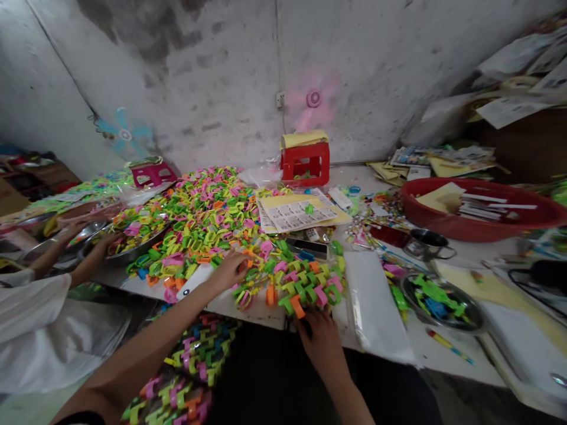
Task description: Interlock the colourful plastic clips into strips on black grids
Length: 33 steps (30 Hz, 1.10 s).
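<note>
The woven strip of plastic links [305, 283] lies along the near edge of the tabletop [261, 316]; the left hand [228, 273] has its grip clamped on the strip's left end; the right hand [321, 342] touches its near edge, fingers hidden, so I cannot tell that grip's state.

**Neon plastic against grey plaster**

The woven band [305, 286] at centre frame makes a zigzag lattice of lime green, pink, orange and yellow. The loose clips [199, 212] heaped behind it, centre left, share those colours, with a few blue ones at the near edge. A second woven length [195, 354] hanging at lower left repeats the lattice and adds blue.

The wall [212, 71] is pale grey, mottled with darker stains. Against it sit a pink fan [313, 98] at upper centre and a light blue fan [125, 134] at upper left. The stool [305, 162] below the pink fan is red, topped with yellow paper. The basin [469, 233] at right is red. The steel bowl [481, 313] at lower right holds green and blue pieces. The bench [443, 354] is white.
</note>
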{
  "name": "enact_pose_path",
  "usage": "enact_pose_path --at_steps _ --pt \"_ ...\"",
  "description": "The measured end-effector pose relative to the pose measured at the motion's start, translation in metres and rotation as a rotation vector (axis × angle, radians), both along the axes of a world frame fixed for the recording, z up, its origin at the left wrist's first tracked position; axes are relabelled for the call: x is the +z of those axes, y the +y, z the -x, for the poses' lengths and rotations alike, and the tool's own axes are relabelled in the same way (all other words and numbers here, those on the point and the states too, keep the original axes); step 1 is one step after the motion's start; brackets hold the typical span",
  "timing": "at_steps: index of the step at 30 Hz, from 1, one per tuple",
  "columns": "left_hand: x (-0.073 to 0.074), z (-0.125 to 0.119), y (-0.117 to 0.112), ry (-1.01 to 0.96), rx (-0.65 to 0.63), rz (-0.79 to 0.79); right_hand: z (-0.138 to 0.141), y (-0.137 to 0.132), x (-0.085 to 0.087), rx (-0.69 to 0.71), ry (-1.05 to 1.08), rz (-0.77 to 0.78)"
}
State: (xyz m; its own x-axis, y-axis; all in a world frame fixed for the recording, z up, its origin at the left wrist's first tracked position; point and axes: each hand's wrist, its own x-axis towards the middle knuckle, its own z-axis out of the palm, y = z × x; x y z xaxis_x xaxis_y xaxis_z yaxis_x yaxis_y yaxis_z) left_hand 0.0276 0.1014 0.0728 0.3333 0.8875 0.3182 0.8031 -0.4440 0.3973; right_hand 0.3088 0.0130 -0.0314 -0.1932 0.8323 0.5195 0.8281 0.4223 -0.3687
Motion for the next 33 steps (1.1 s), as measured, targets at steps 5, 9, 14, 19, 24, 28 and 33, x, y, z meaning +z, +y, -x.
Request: enact_pose_path --at_steps 5,9,14,19,24,28,33 --pt "0.028 -0.002 -0.037 -0.211 0.057 -0.016 -0.019 -0.012 0.028 0.044 0.037 0.019" --pt "0.062 -0.015 -0.096 -0.352 0.041 0.1 -0.023 -0.054 0.071 0.088 0.161 0.067" --pt "0.088 -0.056 -0.175 -0.115 -0.243 0.488 0.004 -0.106 0.102 0.122 0.005 0.003" --pt "0.073 -0.092 -0.182 -0.009 -0.452 0.329 -0.007 -0.103 0.074 0.073 0.071 0.207" --pt "0.035 -0.106 -0.13 -0.059 -0.267 0.061 -0.034 -0.05 0.041 -0.129 0.661 0.478" --pt "0.011 -0.117 -0.103 -0.061 -0.159 -0.036 -0.028 -0.021 0.036 0.002 0.842 0.66" --pt "-0.001 -0.122 -0.1 -0.066 -0.158 -0.056 -0.025 -0.016 0.032 -0.051 0.698 0.643"
